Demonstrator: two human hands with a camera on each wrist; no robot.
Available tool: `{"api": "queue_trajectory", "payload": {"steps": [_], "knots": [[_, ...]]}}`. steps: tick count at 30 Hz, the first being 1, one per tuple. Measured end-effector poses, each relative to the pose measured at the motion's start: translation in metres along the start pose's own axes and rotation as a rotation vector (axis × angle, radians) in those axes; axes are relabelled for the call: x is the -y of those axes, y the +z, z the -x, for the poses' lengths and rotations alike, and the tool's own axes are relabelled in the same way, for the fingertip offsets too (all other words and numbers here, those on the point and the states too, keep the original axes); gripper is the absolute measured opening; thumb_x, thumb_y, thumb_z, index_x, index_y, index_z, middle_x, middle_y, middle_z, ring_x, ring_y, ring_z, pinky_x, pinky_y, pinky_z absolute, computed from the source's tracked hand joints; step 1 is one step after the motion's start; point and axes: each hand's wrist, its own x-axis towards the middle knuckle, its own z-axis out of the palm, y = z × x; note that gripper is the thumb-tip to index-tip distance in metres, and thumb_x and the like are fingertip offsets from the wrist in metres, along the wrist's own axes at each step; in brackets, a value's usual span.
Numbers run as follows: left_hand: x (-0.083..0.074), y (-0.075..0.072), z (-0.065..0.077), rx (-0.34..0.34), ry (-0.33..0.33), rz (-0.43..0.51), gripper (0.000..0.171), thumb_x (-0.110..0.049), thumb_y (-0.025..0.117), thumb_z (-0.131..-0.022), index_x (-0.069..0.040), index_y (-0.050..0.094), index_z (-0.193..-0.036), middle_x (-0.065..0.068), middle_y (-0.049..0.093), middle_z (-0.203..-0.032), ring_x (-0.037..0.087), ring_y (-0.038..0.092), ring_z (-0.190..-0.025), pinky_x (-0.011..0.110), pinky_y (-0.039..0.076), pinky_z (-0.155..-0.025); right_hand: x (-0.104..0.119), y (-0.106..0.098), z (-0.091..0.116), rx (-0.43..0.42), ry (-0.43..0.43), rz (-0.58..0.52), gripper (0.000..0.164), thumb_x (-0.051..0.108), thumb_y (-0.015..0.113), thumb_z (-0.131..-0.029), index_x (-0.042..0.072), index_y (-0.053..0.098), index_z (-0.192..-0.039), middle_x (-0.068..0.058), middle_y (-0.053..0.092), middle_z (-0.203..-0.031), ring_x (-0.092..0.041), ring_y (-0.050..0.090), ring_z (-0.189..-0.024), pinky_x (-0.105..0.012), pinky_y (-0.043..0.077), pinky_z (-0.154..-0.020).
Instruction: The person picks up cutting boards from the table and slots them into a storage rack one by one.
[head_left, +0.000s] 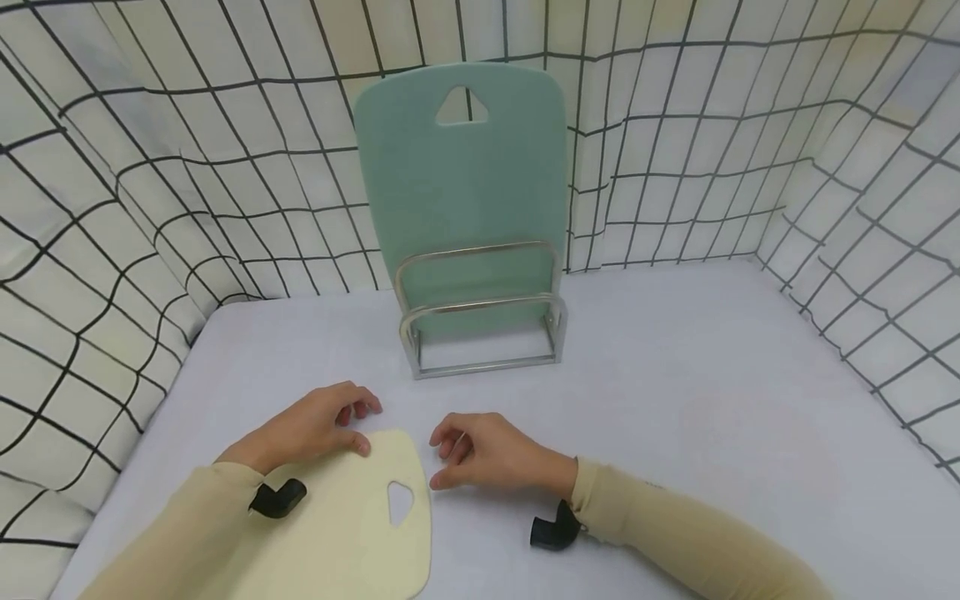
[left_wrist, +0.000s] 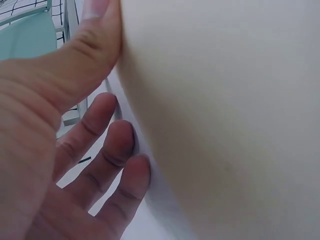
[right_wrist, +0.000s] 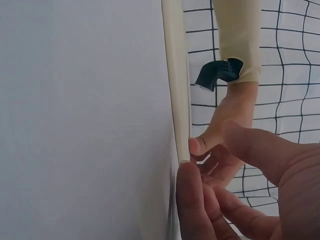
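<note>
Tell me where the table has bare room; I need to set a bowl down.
The widest bare patch lies right of the metal rack, out to the grid wall. A narrower strip runs left of the rack. The near edge is crowded by the cream board and both hands.

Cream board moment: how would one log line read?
left hand grips cream board corner | right hand touches its edge | green board upright in metal rack

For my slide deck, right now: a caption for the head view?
Both hands at a cream cutting board on the table; a green board stands in a metal rack.
</note>
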Motion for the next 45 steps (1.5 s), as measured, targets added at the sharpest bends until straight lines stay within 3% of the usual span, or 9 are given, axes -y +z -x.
{"api": "queue_trajectory", "payload": {"steps": [10,19,26,34,45], "knots": [[0.003,0.001,-0.002,-0.067,-0.007,-0.036,0.033,-0.036,0.078,-0.078,-0.018,0.067,-0.104,-0.007,0.061,-0.087,0.009,0.05,-0.077,0.021,0.042,-0.068,0.004,0.009,0.001,0.067,0.034,-0.034,0.047,0.023,0.088,-0.069,0.012,0.065,-0.108,0.005,0.067,-0.092,0.006,0.063,-0.074,-0.012,0.053,-0.073],[0.005,0.004,-0.004,-0.095,-0.134,-0.052,0.028,-0.035,0.076,-0.081,-0.016,0.066,-0.098,-0.003,0.063,-0.085,0.013,0.052,-0.078,0.025,0.043,-0.07,0.005,0.011,0.002,0.061,0.031,-0.05,0.05,0.013,0.089,-0.066,0.008,0.064,-0.109,0.003,0.067,-0.092,0.002,0.065,-0.076,-0.012,0.055,-0.072],[0.002,0.0,-0.002,-0.107,-0.186,-0.088,0.025,-0.037,0.074,-0.083,-0.016,0.063,-0.091,-0.002,0.061,-0.081,0.014,0.052,-0.076,0.027,0.041,-0.067,0.006,0.014,0.003,0.04,0.027,-0.006,0.061,0.011,0.091,-0.062,0.005,0.062,-0.115,0.001,0.064,-0.093,0.004,0.064,-0.073,-0.012,0.055,-0.07],[0.002,-0.003,-0.001,-0.123,-0.211,-0.12,0.026,-0.038,0.073,-0.084,-0.015,0.062,-0.09,-0.002,0.058,-0.077,0.014,0.05,-0.072,0.026,0.038,-0.064,0.01,0.016,0.001,0.031,-0.001,0.206,0.081,0.017,0.093,-0.061,0.002,0.057,-0.131,0.005,0.06,-0.097,0.009,0.059,-0.074,-0.007,0.051,-0.07],[0.008,-0.003,0.001,-0.116,-0.262,-0.125,0.028,-0.039,0.069,-0.088,-0.013,0.06,-0.087,0.0,0.058,-0.075,0.014,0.049,-0.07,0.026,0.037,-0.061,0.01,0.016,-0.003,-0.002,0.019,0.171,0.079,0.013,0.09,-0.064,-0.001,0.055,-0.133,0.002,0.064,-0.099,0.008,0.061,-0.076,-0.007,0.051,-0.07]]}}
